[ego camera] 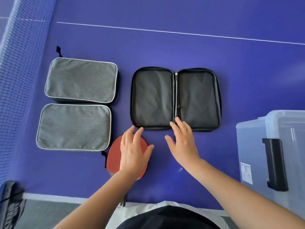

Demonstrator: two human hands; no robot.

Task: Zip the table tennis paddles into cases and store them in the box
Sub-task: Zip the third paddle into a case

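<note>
A black-lined case (152, 98) lies unzipped and spread flat in the middle of the blue table (198, 52). Nothing is inside it. A red paddle (113, 156) lies just in front of the case's near left corner, its handle pointing at me. My left hand (133, 151) is over the red blade with fingers spread and straight. My right hand (183, 142) is open too, its fingertips at the near edge of the open case by the spine. Two closed grey cases, one far (81, 80) and one near (74, 127), lie to the left.
A clear plastic box (270, 146) with a black latch stands at the right edge. The net (18, 63) runs along the left side. The table's near edge is close to my body.
</note>
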